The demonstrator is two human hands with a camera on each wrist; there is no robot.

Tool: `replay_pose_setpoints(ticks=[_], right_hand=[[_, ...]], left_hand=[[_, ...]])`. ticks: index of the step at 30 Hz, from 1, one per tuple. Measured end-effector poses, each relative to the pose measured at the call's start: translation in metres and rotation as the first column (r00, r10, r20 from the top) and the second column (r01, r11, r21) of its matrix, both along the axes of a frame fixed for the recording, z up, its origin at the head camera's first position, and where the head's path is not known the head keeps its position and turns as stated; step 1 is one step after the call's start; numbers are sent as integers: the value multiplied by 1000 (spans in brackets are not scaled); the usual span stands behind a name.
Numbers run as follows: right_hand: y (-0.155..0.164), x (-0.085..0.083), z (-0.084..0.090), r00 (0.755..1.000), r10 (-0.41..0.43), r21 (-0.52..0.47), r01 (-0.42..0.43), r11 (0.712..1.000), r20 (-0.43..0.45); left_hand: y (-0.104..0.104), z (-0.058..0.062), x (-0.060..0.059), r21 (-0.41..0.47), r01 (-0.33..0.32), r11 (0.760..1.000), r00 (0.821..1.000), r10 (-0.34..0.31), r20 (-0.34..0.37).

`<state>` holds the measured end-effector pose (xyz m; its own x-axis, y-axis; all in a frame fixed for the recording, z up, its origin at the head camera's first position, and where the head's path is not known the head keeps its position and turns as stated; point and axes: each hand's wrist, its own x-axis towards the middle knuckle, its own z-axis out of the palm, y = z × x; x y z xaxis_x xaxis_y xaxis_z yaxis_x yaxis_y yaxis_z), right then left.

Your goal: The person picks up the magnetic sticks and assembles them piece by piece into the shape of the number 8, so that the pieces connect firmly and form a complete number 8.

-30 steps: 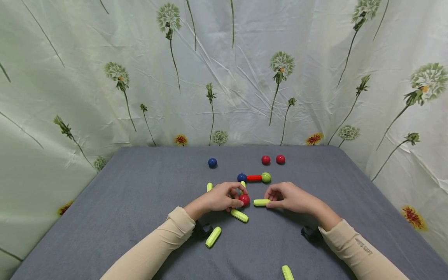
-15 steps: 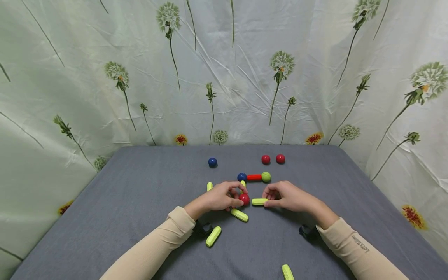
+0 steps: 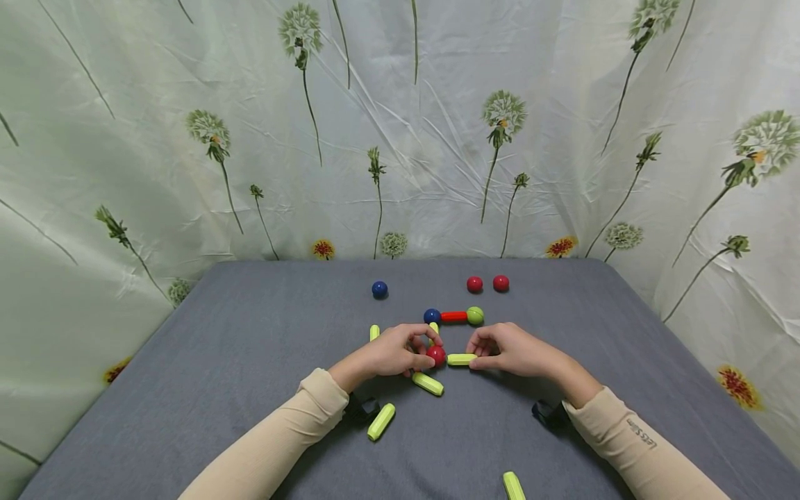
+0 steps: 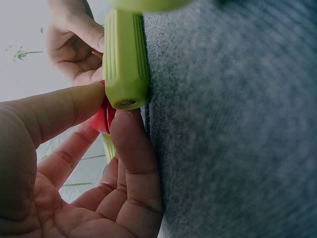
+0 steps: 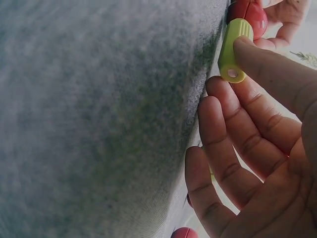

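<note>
My left hand point(image 3: 425, 351) pinches a red ball point(image 3: 437, 355) between thumb and fingers on the grey cloth. My right hand point(image 3: 478, 352) pinches a yellow-green stick point(image 3: 461, 359) lying flat, and its left end meets the red ball. In the left wrist view the ball point(image 4: 102, 119) sits between my thumb and a finger, behind another yellow-green stick point(image 4: 125, 59). The right wrist view shows the held stick point(image 5: 232, 49) under my thumb, tip against the ball point(image 5: 250, 12). Just beyond my hands lies a chain: blue ball point(image 3: 432, 316), red stick point(image 3: 454, 317), green ball point(image 3: 475, 316).
Loose yellow-green sticks lie at the ball's near side point(image 3: 428, 384), near my left wrist point(image 3: 381, 421), at the front edge point(image 3: 513, 486) and left of my hand point(image 3: 374, 332). A blue ball point(image 3: 379, 289) and two red balls point(image 3: 474, 284) sit farther back. A flowered curtain point(image 3: 400, 139) hangs behind.
My right hand has slid the yellow-green stick a little to the left, closing the gap to the red ball. My left hand has stayed on the ball.
</note>
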<state>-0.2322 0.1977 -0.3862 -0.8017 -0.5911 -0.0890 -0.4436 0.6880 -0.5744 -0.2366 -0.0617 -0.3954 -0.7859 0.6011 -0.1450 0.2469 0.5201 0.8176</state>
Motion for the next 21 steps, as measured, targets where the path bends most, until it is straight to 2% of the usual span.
replay_pose_setpoints(ticks=[21], right_hand=[[-1, -1, 1, 1000, 7, -33, -6, 999, 20]], left_hand=[[0, -1, -1, 1, -2, 1000, 1000, 2, -1]])
